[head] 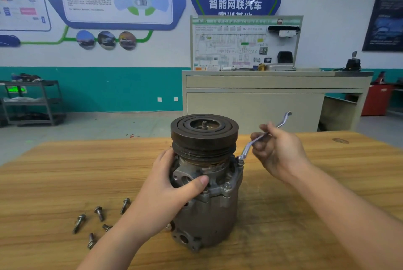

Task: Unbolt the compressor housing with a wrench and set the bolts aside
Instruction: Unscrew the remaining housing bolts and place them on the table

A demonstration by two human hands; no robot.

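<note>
The compressor (205, 182) stood upright on the wooden table (327, 182), pulley end up, directly between the two hands. The left hand (172, 189) was wrapped round the upper housing just under the pulley (204, 132), thumb pressed across the front, probably to keep the body from turning while a bolt was worked. The right hand (281, 149), off to the compressor's right, pinched the middle of the offset wrench (261, 136) between curled fingers and thumb; the wrench's lower end sat on a bolt (240, 161) at the housing's right flange, its far end sticking up past the knuckles. The light, fingertip hold suggested that bolt was already loose enough to spin rather than needing force. Another flange bolt (227, 185) remained seated at the front, near the left thumb. Five removed bolts (99, 218) lay scattered on the table just left of the left forearm, kept clear of the work but within reach.
</note>
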